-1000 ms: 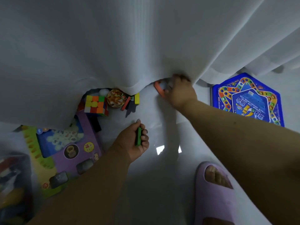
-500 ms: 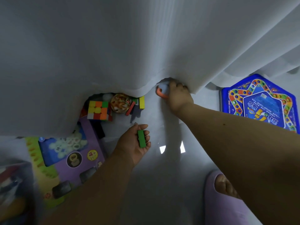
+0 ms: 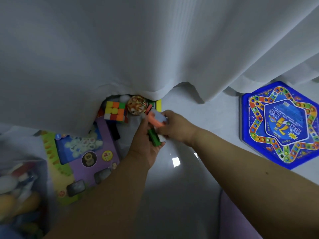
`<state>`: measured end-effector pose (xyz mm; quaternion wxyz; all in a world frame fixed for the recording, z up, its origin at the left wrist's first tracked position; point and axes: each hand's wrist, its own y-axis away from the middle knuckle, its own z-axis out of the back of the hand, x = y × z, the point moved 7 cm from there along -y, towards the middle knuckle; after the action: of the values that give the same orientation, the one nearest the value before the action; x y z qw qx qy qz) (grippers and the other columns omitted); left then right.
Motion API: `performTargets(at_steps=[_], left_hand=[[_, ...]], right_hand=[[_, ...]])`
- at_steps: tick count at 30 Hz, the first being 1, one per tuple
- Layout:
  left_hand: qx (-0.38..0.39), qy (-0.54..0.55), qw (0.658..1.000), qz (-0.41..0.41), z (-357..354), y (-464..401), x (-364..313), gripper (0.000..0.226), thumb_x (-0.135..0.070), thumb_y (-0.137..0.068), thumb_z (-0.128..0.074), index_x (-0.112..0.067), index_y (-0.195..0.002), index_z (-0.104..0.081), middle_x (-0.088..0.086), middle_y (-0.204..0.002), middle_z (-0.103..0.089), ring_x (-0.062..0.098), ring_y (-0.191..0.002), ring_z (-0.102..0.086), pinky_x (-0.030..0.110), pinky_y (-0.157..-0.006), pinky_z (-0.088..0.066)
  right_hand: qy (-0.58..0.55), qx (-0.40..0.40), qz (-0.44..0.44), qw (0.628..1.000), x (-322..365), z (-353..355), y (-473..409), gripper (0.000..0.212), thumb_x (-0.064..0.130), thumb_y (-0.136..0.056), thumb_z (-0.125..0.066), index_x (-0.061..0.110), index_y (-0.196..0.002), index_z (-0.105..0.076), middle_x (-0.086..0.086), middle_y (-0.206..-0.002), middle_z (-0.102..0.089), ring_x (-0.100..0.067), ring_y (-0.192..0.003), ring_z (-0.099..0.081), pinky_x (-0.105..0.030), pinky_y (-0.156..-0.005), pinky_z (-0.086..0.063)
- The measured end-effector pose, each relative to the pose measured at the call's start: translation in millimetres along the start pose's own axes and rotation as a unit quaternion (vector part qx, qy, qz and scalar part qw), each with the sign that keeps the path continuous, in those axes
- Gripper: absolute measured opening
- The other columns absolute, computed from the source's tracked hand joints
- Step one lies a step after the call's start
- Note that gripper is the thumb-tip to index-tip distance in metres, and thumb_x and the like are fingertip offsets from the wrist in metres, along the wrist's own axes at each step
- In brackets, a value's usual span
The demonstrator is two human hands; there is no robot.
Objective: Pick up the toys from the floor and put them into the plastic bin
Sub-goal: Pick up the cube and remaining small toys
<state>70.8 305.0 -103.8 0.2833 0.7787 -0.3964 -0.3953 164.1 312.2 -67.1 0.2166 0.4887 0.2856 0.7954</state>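
My left hand (image 3: 144, 145) holds a green block (image 3: 154, 139) across its palm. My right hand (image 3: 177, 128) grips an orange and pale blue toy (image 3: 158, 119) and holds it against the left hand's fingers. Behind them, at the curtain hem, lie a colour cube (image 3: 115, 111), a patterned ball (image 3: 137, 105), a yellow block (image 3: 158, 104) and a red stick (image 3: 148, 108). The plastic bin (image 3: 19, 192), blurred and holding several toys, fills the lower left corner.
A white curtain (image 3: 155, 49) hangs over the far floor and hides part of the toy pile. A purple and green toy box (image 3: 81, 157) lies left of my hands. A blue hexagonal game board (image 3: 279, 125) lies on the floor at right.
My right hand pulled the orange and blue toy out from under the curtain and brought it left to my left hand. My left hand rose slightly with the green block.
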Motion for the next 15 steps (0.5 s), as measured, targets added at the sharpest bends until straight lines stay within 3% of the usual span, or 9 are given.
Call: performTargets(at_steps=[2, 4, 7, 10, 15], left_hand=[[-0.001, 0.030, 0.999, -0.018, -1, 3, -2, 0.028, -0.038, -0.098, -0.044, -0.016, -0.104, -0.061, 0.006, -0.089, -0.070, 0.012, -0.077, -0.071, 0.026, -0.063, -0.056], [-0.041, 0.042, 0.998, -0.019, 6, 6, -1, 0.010, -0.028, -0.097, -0.048, -0.025, -0.104, -0.055, 0.004, -0.091, -0.066, 0.011, -0.074, -0.069, 0.026, -0.059, -0.053], [-0.102, 0.053, 0.993, -0.010, 21, 8, -5, 0.025, -0.018, -0.094, -0.053, -0.031, -0.115, -0.046, 0.001, -0.085, -0.057, 0.012, -0.069, -0.056, 0.024, -0.052, -0.044], [-0.104, 0.029, 0.994, 0.018, 32, 9, -9, 0.029, -0.013, -0.087, -0.056, -0.026, -0.109, -0.043, -0.001, -0.069, -0.047, 0.011, -0.061, -0.046, 0.017, -0.042, -0.037], [-0.103, -0.030, 0.994, 0.014, 41, 12, -18, 0.016, -0.010, -0.089, -0.055, -0.025, -0.091, -0.050, -0.003, -0.065, -0.048, 0.008, -0.057, -0.045, 0.017, -0.044, -0.034]], right_hand=[[0.035, 0.026, 0.036, 0.998, 10, -12, 6, 0.031, 0.016, -0.082, -0.066, 0.007, -0.110, -0.057, -0.012, -0.097, -0.063, -0.027, -0.086, -0.061, -0.041, -0.080, -0.053], [-0.013, 0.060, 0.055, 0.997, 16, -19, 11, 0.024, 0.015, -0.078, -0.064, 0.001, -0.098, -0.065, -0.015, -0.084, -0.065, -0.026, -0.075, -0.061, -0.038, -0.072, -0.054], [-0.084, 0.027, 0.066, 0.994, 24, -12, 16, 0.024, 0.003, -0.085, -0.053, -0.004, -0.102, -0.068, -0.007, -0.077, -0.054, -0.016, -0.072, -0.051, -0.018, -0.064, -0.043], [0.027, -0.109, 0.083, 0.990, 22, 13, -1, 0.030, 0.007, -0.092, -0.046, 0.007, -0.114, -0.066, -0.003, -0.094, -0.055, -0.019, -0.093, -0.051, -0.022, -0.075, -0.037], [0.242, -0.130, 0.100, 0.956, 25, 21, -47, 0.054, 0.014, -0.087, -0.055, 0.020, -0.140, -0.042, -0.016, -0.134, -0.041, -0.035, -0.121, -0.043, -0.034, -0.100, -0.038]])
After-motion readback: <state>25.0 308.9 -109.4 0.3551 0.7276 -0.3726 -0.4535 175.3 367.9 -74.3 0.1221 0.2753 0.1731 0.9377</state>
